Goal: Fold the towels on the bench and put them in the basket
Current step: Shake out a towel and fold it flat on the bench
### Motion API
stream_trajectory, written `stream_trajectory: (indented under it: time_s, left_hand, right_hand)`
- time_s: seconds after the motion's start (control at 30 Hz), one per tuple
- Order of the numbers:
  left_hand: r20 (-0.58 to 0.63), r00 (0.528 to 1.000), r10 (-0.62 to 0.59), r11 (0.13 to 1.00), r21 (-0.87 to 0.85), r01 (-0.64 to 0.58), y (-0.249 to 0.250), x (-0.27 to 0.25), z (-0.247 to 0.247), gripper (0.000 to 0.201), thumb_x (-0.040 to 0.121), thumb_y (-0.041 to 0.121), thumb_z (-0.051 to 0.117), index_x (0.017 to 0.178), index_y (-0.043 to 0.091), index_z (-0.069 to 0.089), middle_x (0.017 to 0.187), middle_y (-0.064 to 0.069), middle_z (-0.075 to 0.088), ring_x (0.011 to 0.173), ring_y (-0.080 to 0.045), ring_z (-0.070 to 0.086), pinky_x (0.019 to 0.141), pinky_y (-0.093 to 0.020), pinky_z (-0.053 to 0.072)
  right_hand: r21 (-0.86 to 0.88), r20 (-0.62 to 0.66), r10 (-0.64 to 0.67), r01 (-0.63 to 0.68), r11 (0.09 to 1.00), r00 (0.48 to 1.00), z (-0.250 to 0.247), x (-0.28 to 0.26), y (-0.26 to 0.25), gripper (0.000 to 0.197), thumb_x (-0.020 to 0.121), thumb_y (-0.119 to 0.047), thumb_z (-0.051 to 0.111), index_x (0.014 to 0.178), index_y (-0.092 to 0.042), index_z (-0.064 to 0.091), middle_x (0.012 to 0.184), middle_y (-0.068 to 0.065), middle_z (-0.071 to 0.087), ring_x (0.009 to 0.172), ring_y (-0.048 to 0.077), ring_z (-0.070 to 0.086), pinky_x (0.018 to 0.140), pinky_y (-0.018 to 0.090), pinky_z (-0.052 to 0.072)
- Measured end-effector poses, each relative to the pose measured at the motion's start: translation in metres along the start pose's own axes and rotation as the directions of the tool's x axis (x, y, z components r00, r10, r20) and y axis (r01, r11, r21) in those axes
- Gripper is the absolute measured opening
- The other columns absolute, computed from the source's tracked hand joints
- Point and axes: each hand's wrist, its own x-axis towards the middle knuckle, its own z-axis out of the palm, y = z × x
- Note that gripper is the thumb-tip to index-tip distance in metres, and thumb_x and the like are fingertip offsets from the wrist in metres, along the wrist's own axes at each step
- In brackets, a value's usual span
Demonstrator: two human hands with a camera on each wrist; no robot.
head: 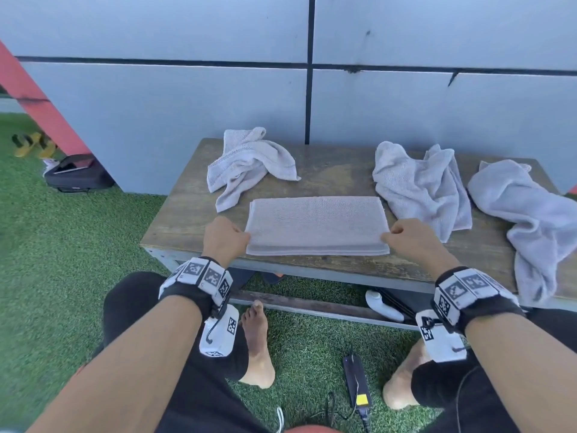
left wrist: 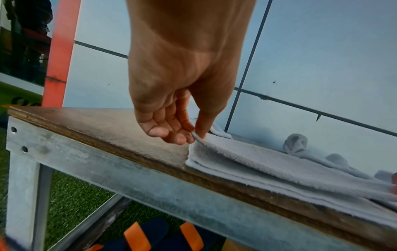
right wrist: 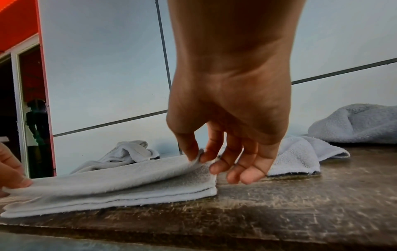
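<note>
A folded grey towel [head: 317, 225] lies flat near the front edge of the wooden bench [head: 187, 210]. My left hand [head: 226, 237] pinches the top layer at its left end [left wrist: 196, 135] between thumb and fingers. On the other end, my right hand [head: 406, 237] pinches the top layer [right wrist: 198, 157] the same way, lifting it slightly off the layers below. Three crumpled grey towels lie on the bench: one at the back left [head: 246, 164], one right of centre [head: 421, 185], one at the far right [head: 530, 220] hanging over the front edge. No basket is in view.
A grey panelled wall [head: 187, 89] stands right behind the bench. Green turf [head: 62, 245] covers the ground. A black case [head: 78, 175] and sandals [head: 34, 145] lie at the left. Under the bench are a white object [head: 384, 306] and sandals [left wrist: 150, 236]. A black charger [head: 356, 382] lies between my feet.
</note>
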Motion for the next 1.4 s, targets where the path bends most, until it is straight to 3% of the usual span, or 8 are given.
stream_trajectory:
  time_s: [0.17,0.37,0.5,0.6,0.7,0.83,1.0,1.4]
  left_hand:
    - [0.046,0.997,-0.066,0.998,-0.012,0.067,-0.006,-0.005,0.008,0.017,0.083,0.011,0.071,0.066,0.007,0.070,0.064,-0.013,0.064,0.064,-0.023,0.060,0.061,-0.031,0.052]
    - [0.041,0.999,-0.027,0.998,0.063,0.024,0.005,-0.002,0.006,0.010,0.079,0.013,0.061,0.083,0.009,0.054,0.081,-0.004,0.064,0.078,-0.025,0.061,0.066,-0.034,0.048]
    - [-0.045,0.969,0.243,0.961,0.149,-0.234,0.031,0.006,0.021,0.031,0.089,0.022,0.058,0.118,0.013,0.050,0.119,-0.008,0.053,0.106,-0.026,0.052,0.089,-0.044,0.049]
    - [0.090,0.900,0.427,0.876,0.208,-0.436,0.059,0.011,0.048,0.046,0.095,0.021,0.052,0.139,0.014,0.040,0.143,-0.009,0.041,0.130,-0.027,0.042,0.108,-0.045,0.038]
    - [0.217,0.839,0.499,0.808,0.235,-0.541,0.082,0.014,0.078,0.055,0.101,0.025,0.043,0.152,0.012,0.026,0.164,-0.009,0.016,0.152,-0.029,0.012,0.122,-0.050,0.018]
    - [0.299,0.848,0.438,0.780,0.343,-0.524,0.075,0.019,0.109,0.059,0.106,0.038,0.018,0.160,0.021,0.001,0.167,0.005,-0.008,0.153,-0.020,-0.011,0.124,-0.047,-0.003]
    - [0.195,0.843,0.502,0.776,0.330,-0.538,0.064,0.018,0.119,0.059,0.105,0.044,0.014,0.160,0.025,0.003,0.167,0.008,-0.004,0.154,-0.016,-0.009,0.125,-0.045,-0.003]
    - [0.092,0.903,0.421,0.837,0.345,-0.425,0.032,0.030,0.102,0.064,0.103,0.054,0.013,0.160,0.028,0.000,0.167,0.007,-0.006,0.153,-0.013,-0.012,0.124,-0.038,-0.008]
  right_hand:
    - [-0.098,0.143,0.052,-0.039,0.994,0.988,0.005,-0.001,0.007,0.042,0.085,-0.026,0.066,0.061,-0.018,0.033,0.061,0.001,0.036,0.056,0.018,0.036,0.056,0.028,0.030]
    - [-0.220,0.105,0.157,-0.131,0.967,0.982,0.001,0.001,-0.003,0.028,0.074,-0.037,0.064,0.078,-0.014,0.048,0.069,0.000,0.048,0.061,0.021,0.047,0.058,0.030,0.037]
    - [-0.242,-0.191,-0.101,0.053,0.969,0.976,0.014,0.006,-0.030,0.031,0.085,-0.032,0.057,0.108,-0.014,0.048,0.108,0.010,0.047,0.102,0.030,0.044,0.085,0.043,0.042]
    - [-0.215,-0.096,-0.311,0.285,0.934,0.946,0.036,0.021,-0.065,0.035,0.092,-0.023,0.052,0.125,-0.012,0.048,0.130,0.013,0.042,0.122,0.032,0.038,0.101,0.046,0.037]
    - [-0.215,0.058,-0.403,0.405,0.889,0.914,0.066,0.040,-0.079,0.051,0.099,-0.024,0.044,0.147,-0.013,0.034,0.158,0.009,0.025,0.146,0.031,0.021,0.118,0.048,0.024]
    - [-0.363,0.162,-0.380,0.413,0.836,0.911,0.101,0.047,-0.062,0.058,0.106,-0.036,0.019,0.160,-0.020,0.002,0.167,-0.003,-0.008,0.154,0.016,-0.010,0.124,0.043,-0.003]
    - [-0.411,0.077,-0.423,0.416,0.811,0.903,0.108,0.045,-0.054,0.062,0.101,-0.044,0.006,0.160,-0.025,0.003,0.168,-0.005,-0.006,0.154,0.016,-0.009,0.125,0.042,-0.002]
    - [-0.395,0.001,-0.323,0.297,0.869,0.946,0.095,0.043,-0.039,0.072,0.096,-0.066,0.010,0.159,-0.033,-0.005,0.167,-0.007,-0.012,0.153,0.013,-0.015,0.124,0.042,-0.007]
